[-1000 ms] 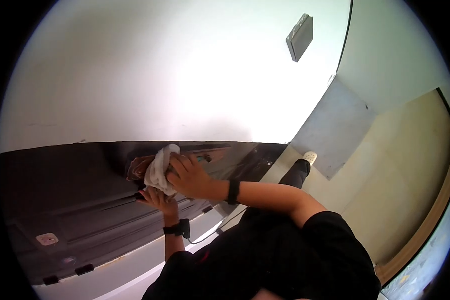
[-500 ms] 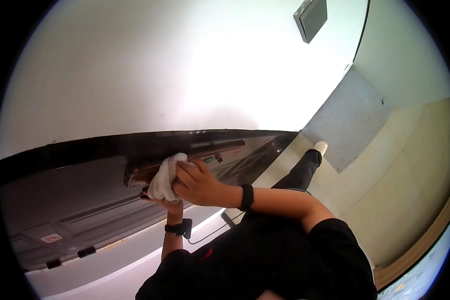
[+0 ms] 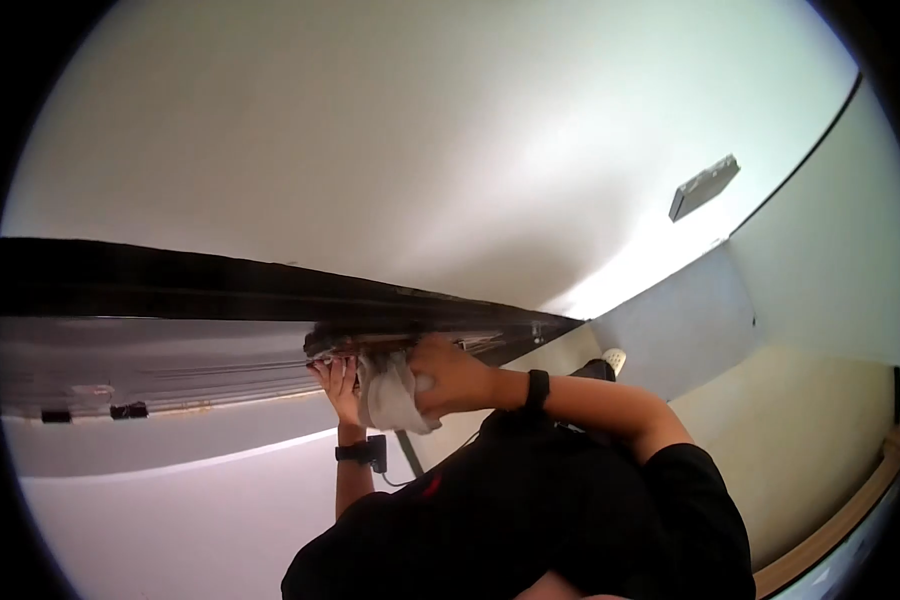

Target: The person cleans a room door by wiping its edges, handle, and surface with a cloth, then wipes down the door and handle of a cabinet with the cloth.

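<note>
My right hand (image 3: 460,378) is closed around a crumpled white cloth (image 3: 388,398), which hangs down against the dark door (image 3: 200,345). Just left of the cloth, my left hand (image 3: 338,390) has its fingers stretched up and apart, touching the door beside a dark reddish-brown fitting (image 3: 325,342), perhaps a lock or handle. The cloth and my right hand cover part of this fitting. Each wrist wears a black band, and a small box with a cable sits on the left one.
Black frame (image 3: 170,280) runs along the door beneath a pale wall (image 3: 300,150). Dark hinges (image 3: 128,411) show at the door's left edge. A grey box-like switch (image 3: 705,187) is on the wall. Grey mat (image 3: 670,320) and tiled floor (image 3: 790,430) lie to the right.
The view has tilted, and the door now appears more edge-on. The cloth has shifted lower and right with my right hand; my left hand, earlier partly behind the cloth, now shows beside it.
</note>
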`<action>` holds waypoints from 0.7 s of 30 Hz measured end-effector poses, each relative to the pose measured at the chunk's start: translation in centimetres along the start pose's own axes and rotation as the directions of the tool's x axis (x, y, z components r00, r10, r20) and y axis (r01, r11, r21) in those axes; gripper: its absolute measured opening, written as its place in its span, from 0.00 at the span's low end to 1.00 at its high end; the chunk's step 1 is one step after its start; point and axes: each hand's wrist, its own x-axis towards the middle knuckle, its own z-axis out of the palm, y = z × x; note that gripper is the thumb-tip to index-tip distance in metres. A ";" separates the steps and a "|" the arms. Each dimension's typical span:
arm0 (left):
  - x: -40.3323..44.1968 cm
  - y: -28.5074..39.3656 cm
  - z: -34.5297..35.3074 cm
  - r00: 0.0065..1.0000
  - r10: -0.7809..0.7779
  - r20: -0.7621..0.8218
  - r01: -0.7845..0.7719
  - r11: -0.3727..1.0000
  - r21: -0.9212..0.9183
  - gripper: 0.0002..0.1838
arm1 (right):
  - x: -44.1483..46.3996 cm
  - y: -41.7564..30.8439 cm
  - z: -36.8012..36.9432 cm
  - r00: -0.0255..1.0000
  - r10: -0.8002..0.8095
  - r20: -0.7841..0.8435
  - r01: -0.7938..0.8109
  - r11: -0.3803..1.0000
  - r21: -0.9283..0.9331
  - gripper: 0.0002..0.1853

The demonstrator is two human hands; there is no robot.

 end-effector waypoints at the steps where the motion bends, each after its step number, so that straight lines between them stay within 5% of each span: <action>1: 0.0 0.0 -0.1 0.999 0.011 0.034 -0.011 1.000 0.014 0.22 | 0.3 0.1 -1.1 0.997 -0.061 0.039 0.060 0.998 0.010 0.11; 6: -0.3 2.6 -2.2 0.996 -0.031 0.087 0.030 0.999 0.018 0.23 | 0.1 -0.4 -4.1 0.971 -0.225 -0.085 0.225 0.974 -0.016 0.11; 8: -1.1 3.4 -2.4 0.976 -0.186 0.116 0.194 0.979 -0.059 0.24 | -0.5 0.1 -4.6 0.956 -0.239 -0.169 0.232 0.971 -0.056 0.11; 13: -1.9 3.2 -3.1 0.950 -0.229 0.213 0.245 0.969 -0.047 0.26 | -2.3 1.4 -2.7 0.942 -0.034 -0.333 -0.002 0.994 -0.107 0.16; 16: -3.6 2.7 -3.1 0.874 -0.352 0.334 0.374 0.928 0.000 0.27 | -1.9 1.3 -2.5 0.968 0.002 -0.251 -0.002 1.000 0.002 0.18; 18: -4.4 2.8 -2.5 0.856 -0.434 0.279 0.430 0.899 0.078 0.22 | -1.6 0.6 -2.8 0.978 0.017 -0.208 -0.014 1.000 0.017 0.17; 20: -5.2 3.0 -2.5 0.764 -0.553 0.333 0.626 0.761 -0.173 0.17 | -1.5 0.0 -3.0 0.982 0.114 -0.147 -0.101 0.991 0.090 0.15; 21: -4.8 2.4 -2.8 0.827 -0.455 0.330 0.521 0.841 -0.147 0.18 | -1.3 -0.1 -3.1 0.984 0.046 -0.173 -0.038 0.998 0.054 0.13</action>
